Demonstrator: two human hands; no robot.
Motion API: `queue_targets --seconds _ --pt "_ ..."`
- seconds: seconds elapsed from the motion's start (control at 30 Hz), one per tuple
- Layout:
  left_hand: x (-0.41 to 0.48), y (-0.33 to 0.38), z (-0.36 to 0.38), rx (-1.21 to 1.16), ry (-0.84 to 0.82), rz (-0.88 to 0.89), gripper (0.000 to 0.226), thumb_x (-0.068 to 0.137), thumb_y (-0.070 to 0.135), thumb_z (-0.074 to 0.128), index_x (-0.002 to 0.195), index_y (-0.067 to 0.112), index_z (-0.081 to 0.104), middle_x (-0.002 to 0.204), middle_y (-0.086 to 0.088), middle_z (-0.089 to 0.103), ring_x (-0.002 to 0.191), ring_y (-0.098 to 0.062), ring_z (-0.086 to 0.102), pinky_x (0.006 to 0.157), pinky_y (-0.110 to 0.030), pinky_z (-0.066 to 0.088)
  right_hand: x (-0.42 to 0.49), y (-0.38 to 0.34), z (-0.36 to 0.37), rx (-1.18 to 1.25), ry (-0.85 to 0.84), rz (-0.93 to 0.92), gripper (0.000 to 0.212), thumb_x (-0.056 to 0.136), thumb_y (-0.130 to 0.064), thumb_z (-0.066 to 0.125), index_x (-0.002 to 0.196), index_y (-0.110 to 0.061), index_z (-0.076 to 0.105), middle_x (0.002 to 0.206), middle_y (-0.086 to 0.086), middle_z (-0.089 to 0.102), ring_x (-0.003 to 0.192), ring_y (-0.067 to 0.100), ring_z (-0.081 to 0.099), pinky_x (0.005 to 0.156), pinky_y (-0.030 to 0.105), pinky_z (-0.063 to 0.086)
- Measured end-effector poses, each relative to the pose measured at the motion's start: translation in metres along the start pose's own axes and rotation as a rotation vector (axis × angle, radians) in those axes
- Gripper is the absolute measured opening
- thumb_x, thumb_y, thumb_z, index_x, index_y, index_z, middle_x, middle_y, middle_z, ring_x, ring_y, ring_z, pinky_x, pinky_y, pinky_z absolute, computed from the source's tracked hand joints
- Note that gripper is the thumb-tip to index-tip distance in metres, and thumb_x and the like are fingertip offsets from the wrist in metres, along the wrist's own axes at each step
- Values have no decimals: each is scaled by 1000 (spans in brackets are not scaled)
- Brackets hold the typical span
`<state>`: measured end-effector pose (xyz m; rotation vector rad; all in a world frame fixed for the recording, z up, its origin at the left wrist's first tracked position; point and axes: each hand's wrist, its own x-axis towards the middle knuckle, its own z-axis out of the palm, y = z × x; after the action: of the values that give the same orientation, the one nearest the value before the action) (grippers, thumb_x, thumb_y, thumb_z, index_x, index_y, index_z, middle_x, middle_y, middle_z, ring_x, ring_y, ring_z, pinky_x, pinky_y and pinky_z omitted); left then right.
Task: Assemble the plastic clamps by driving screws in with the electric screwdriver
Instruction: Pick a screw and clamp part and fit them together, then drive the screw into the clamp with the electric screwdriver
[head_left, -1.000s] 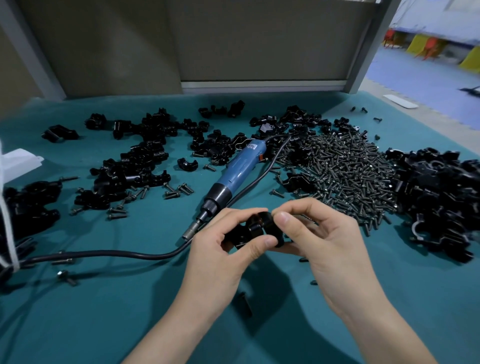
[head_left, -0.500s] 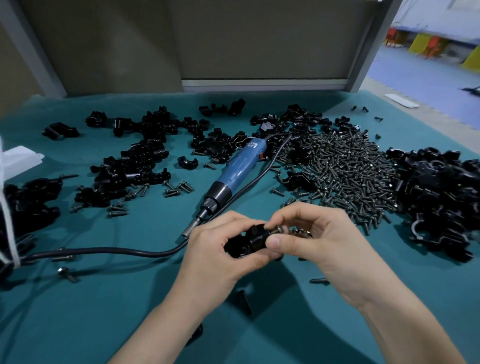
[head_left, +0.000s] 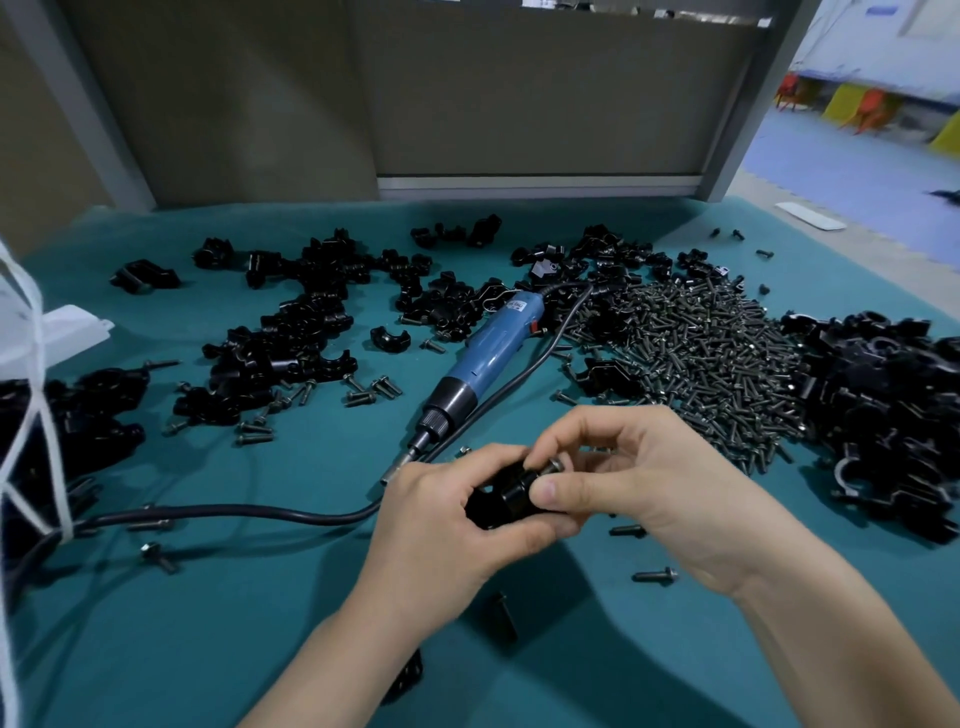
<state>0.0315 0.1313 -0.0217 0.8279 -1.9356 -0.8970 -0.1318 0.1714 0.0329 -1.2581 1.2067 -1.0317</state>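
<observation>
Above the near middle of the teal table (head_left: 260, 623), the left hand (head_left: 441, 519) grips a small, glossy black plastic clamp (head_left: 501, 499). The right hand (head_left: 649, 493) pinches a silvery screw (head_left: 553, 464) at the clamp's right end. Beyond lies the blue electric screwdriver (head_left: 488, 353), then the screw pile (head_left: 701, 353) toward the right edge and loose clamp parts (head_left: 311, 332) toward the far left.

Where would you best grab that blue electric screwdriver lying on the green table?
Wrap the blue electric screwdriver mid-barrel, coming from above and its left: it lies flat, the barrel is the widest straight part, and its black cord trails along its right side.
</observation>
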Motion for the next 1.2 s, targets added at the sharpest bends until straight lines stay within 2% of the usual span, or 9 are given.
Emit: queue_targets --seconds 0.1,0.27,0.5,0.63,0.77,0.87,1.0,1.1,1.2 --pt "0 -2 -3 164 0 9 38 65 60 63 89 32 69 57 20 56 51 0 49 54 -16 40 2 -2 0 -41 -32 11 16 59 -11 79 74 -8 72 63 6 60 59 17 60 60 23 54" --pt "0 0 -3 193 -20 -3 40 68 57 55 90 27 69 65 15 64 58 -6 54 59 -39 49 4 0 1 -71 -26 2 17 59 -15 80 74 -13 73 69 5 63 63 21 61 66 29 57" --pt "1 0 -2 38 37 -14 34 67 51 63 87 25 71 66 12 67 53 -2 54 54 -16 42 10 -1 3 -60 -13 -11 16 59 -14 80 73 -13 72 67 -2 63 59 15 60 60 19 50" --pt "1 -4 -1 9 90 -23 32 68 49 63 86 24 72 61 6 64 50 -10 51 51 -23 43 14 -1 5 -91 -21 -21 18 62 -9 80 78 -7 71 72 3 63 59 14 60 61 19 51" --pt "4 -6 -2 -34 181 -73 23 67 48 72 81 29 70 58 19 60 50 1 50 52 -6 35 27 -16 -7 -22 -119 13 26 65 -20 82 89 -13 74 83 6 68 71 18 67 68 23 56" --pt "5 -6 -4 -105 238 -129 14 67 40 75 75 31 68 62 15 65 51 2 52 55 -5 36 73 -22 -23 31 183 52 49 71 -32 79 109 -7 63 99 14 66 76 20 70 69 25 58" --pt "4 -4 -5 -129 241 -118 12 69 36 74 75 28 68 62 10 65 50 1 49 53 -7 36 147 -11 -7 -401 358 388 83 80 -31 77 137 -9 21 128 16 46 96 26 60 75 35 59" --pt "5 -6 -7 -138 275 -135 15 67 39 75 76 27 69 59 11 63 49 0 48 52 -8 35 173 11 5 -468 536 500 87 73 -38 82 131 -3 26 111 13 48 73 24 55 78 39 57" --pt "7 -9 -10 -145 334 -146 15 68 41 74 75 29 70 60 8 64 50 -1 49 52 -8 36 181 22 4 -358 613 490 71 68 -41 82 117 -5 45 97 8 56 75 24 58 84 40 56"
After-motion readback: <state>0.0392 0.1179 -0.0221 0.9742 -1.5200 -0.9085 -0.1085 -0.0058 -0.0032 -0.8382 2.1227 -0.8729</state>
